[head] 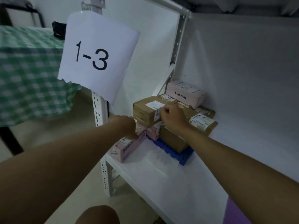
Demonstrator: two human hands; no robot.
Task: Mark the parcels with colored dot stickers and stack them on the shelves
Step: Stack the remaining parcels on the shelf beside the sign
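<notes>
White shelf (169,183) tagged 1-3 already has several parcels stacked. Right hand (173,117) curled against the brown box (145,110), left hand (129,126) gripping the pink box (127,147); no dot stickers visible.

Site: I read this as a small parcel storeroom set up in a home-like room. Evidence: white metal shelving (161,183) with perforated posts; a paper bay sign (98,57) reading "1-3"; stacked cardboard and pink parcels (169,117) carrying shipping labels, on a blue pallet (174,152); beside it, a table in green checked cloth (27,70).
</notes>
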